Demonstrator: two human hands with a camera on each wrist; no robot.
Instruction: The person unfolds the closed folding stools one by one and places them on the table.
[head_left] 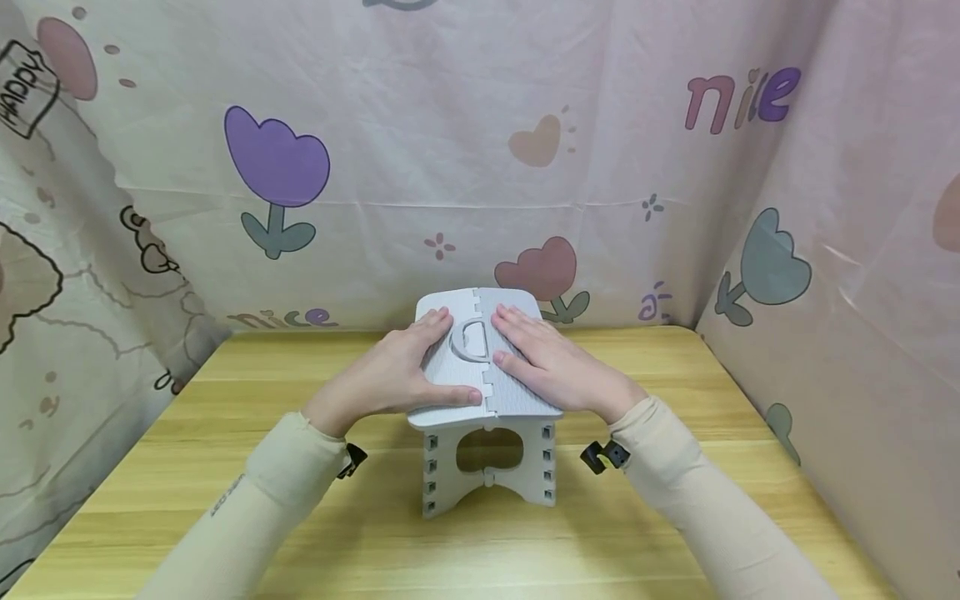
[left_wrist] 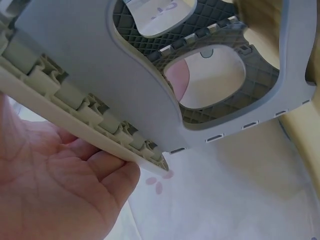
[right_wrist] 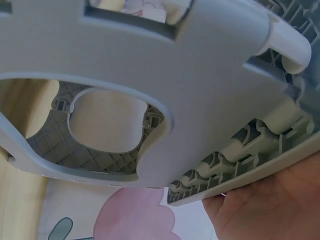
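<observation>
A white folding step stool point(head_left: 525, 402) stands upright on its legs, its two-part top spread out with a hinge seam down the middle. Beside the seam sits a curved handle point(head_left: 454, 343). My left hand point(head_left: 390, 367) rests on the left half, fingers toward the far side and thumb stretched across the near part. On the right half lies my right hand point(head_left: 558, 362), palm down with straight fingers. Both wrist views look under the top, at the stool's grey side panels point(left_wrist: 145, 85) with oval cutouts; the palms point(right_wrist: 275, 200) show at the edges of the top.
The stool is on a wood-grain table point(head_left: 300, 500). A printed cloth point(head_left: 420, 167) with flowers and hearts hangs behind the table and along both sides. A small black clip point(head_left: 606, 457) sits at the right wrist, another point(head_left: 352, 460) at the left.
</observation>
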